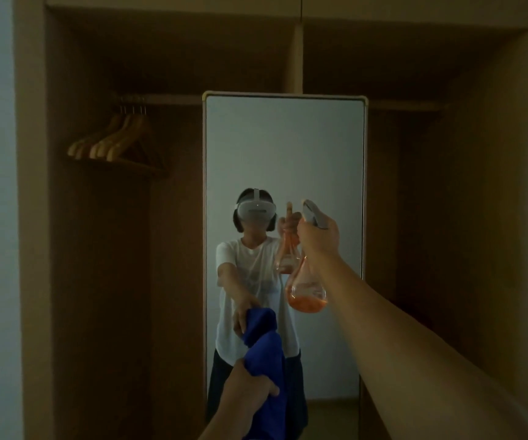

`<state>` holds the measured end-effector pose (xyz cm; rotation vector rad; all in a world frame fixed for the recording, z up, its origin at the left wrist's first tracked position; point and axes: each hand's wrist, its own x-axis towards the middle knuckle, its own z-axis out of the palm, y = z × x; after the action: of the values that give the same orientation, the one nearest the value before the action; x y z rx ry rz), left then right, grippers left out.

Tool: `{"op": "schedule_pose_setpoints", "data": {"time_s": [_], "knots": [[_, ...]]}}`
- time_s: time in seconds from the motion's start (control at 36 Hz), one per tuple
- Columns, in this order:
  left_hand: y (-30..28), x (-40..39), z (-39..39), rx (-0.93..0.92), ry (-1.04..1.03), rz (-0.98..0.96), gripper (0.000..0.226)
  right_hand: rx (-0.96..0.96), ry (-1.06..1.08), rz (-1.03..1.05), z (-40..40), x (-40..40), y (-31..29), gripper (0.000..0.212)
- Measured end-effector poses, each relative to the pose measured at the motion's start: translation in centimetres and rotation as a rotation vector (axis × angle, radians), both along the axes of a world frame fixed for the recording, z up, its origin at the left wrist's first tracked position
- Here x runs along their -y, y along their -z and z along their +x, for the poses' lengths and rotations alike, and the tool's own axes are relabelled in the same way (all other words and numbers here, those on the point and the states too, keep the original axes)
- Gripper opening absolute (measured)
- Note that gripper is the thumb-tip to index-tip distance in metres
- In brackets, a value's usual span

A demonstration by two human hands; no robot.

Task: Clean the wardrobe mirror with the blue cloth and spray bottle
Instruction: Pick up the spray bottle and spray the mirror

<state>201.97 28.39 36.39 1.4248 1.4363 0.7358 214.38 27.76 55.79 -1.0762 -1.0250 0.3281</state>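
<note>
Right hand (318, 238) gripping the neck of the orange spray bottle (306, 292), its bulb hanging below the fist, left hand (248, 387) clutching the blue cloth (264, 350), cloth rising above the fingers, both facing the wardrobe mirror (283, 147)

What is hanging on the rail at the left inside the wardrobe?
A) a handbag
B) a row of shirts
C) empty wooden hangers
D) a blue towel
C: a bunch of bare wooden hangers hangs from the rail left of the mirror, with no clothes on them.
</note>
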Motion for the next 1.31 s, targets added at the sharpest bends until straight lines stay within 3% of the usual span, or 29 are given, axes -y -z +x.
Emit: {"op": "schedule_pose_setpoints", "data": {"time_s": [0.17, 0.28, 0.5, 0.61, 0.75, 0.83, 1.0, 1.06, 1.31], "knots": [[-0.9, -0.4, -0.3, -0.034, 0.014, -0.011, 0.086, 0.027, -0.093, 0.003, -0.9, -0.2, -0.8, 0.016], [-0.6, -0.5, -0.8, -0.032, 0.018, -0.018, 0.086, 0.12, -0.022, -0.014, -1.5, -0.7, -0.2, 0.021], [1.4, -0.4, -1.3, 0.004, -0.06, -0.037, 0.084, 0.243, 0.01, -0.085, -2.2, -2.7, 4.3, 0.01], [3.2, 0.2, -1.4, 0.04, -0.104, -0.082, 0.087, 0.248, 0.074, -0.132, -1.7, -2.8, 8.7, 0.012], [5.7, 1.7, -1.2, 0.127, -0.236, -0.121, 0.082, 0.292, 0.008, -0.229, -1.8, -1.3, 14.5, 0.022], [7.5, 2.5, -1.4, 0.166, -0.304, -0.077, 0.078, 0.393, 0.017, -0.27, -1.7, -0.5, 18.2, 0.009], [11.8, 4.0, -3.1, 0.097, -0.409, -0.047, 0.087, 0.529, -0.015, -0.478, -1.2, 1.2, 27.1, 0.018], [13.2, 4.7, -3.8, 0.067, -0.439, -0.056, 0.085, 0.571, -0.044, -0.546, -0.9, 1.9, 29.9, 0.01], [17.9, 6.0, -5.2, 0.034, -0.548, -0.157, 0.083, 0.465, -0.083, -0.677, -0.1, 4.6, 38.7, 0.016]]}}
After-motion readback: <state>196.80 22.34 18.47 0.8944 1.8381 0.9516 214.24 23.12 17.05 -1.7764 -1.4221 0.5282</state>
